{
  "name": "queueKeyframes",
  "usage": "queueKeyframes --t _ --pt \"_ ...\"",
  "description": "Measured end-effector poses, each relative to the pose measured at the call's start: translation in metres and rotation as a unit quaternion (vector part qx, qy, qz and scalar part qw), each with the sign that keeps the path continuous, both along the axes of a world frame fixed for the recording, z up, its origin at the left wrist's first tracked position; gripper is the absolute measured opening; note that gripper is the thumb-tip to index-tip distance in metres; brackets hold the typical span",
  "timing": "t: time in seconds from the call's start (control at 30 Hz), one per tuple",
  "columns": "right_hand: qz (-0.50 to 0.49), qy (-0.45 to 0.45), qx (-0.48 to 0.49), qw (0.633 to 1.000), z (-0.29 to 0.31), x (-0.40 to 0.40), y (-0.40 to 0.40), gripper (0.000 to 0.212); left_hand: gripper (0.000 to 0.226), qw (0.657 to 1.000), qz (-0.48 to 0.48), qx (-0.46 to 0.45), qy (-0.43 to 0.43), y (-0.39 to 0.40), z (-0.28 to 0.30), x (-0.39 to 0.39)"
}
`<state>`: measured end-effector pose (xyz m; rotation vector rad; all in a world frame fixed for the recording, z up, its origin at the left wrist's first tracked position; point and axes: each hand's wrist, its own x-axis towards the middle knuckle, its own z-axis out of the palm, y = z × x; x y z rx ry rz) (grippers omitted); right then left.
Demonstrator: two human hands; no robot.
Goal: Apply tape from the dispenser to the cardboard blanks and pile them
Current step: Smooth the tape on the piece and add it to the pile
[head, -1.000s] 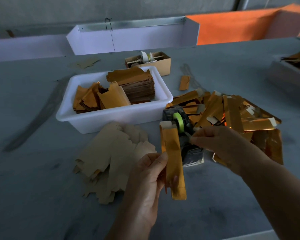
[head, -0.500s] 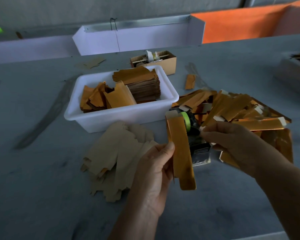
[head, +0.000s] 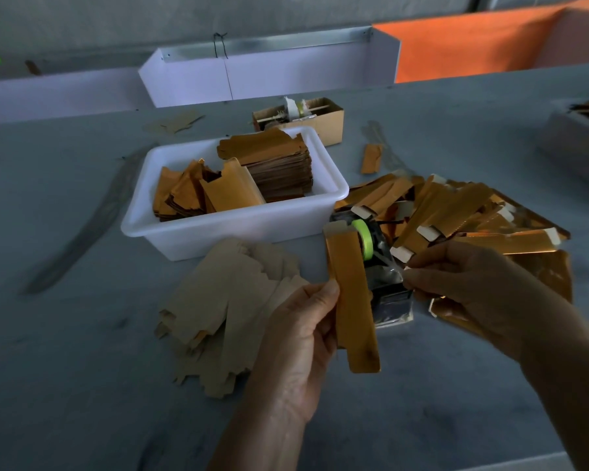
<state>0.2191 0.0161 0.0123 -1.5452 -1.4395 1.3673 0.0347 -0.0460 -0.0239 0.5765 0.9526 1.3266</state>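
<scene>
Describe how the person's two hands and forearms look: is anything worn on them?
Both the left hand and the right hand are bare: no gloves, rings or wristband show. The forearms are bare too, with no sleeve as far as the picture reaches. The fingers have short, unpainted nails.

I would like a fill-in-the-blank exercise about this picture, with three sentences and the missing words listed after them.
1. The left hand holds one folded gold blank in front of the tape ____.
2. The roll of tape on the dispenser is ____ in colour.
3. The stacked blanks lie in a white ____, and the right hand pinches at the dispenser.

Missing words: dispenser; green; tub
</scene>
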Motion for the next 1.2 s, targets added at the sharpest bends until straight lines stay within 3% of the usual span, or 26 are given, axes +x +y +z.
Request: queueKeyframes --t 0.2,0.3,0.47,0.6,0.93,1.07,1.2 --pt "-0.061 0.005 0.011 0.998 -0.009 -0.005 -0.024 0.01 0.017 0.999 -0.005 0.022 0.028 0.001 -0.002 0.001" --pt "-0.085 0.012 0.025 0.996 -0.015 -0.012 -0.037 0.009 0.036 0.996 0.005 0.025 0.08 0.002 -0.004 0.005" --pt "-0.139 0.054 0.009 0.989 -0.026 -0.022 -0.048 0.011 0.017 0.987 0.005 0.067 0.146 0.004 0.0 0.008" --pt "-0.156 0.109 -0.028 0.981 -0.026 -0.024 -0.049 0.01 0.018 0.978 -0.007 0.084 0.19 0.005 0.002 0.009" --pt "-0.158 0.195 -0.037 0.967 -0.028 -0.03 -0.054 0.008 0.014 0.924 -0.026 0.139 0.355 0.015 0.006 0.016" --pt "-0.16 0.198 -0.043 0.966 -0.03 -0.033 -0.052 0.011 0.015 0.919 -0.046 0.131 0.369 0.016 0.003 0.015" --pt "-0.162 0.194 -0.057 0.966 -0.033 -0.034 -0.052 0.012 0.014 0.884 -0.057 0.164 0.434 0.014 -0.001 0.015"
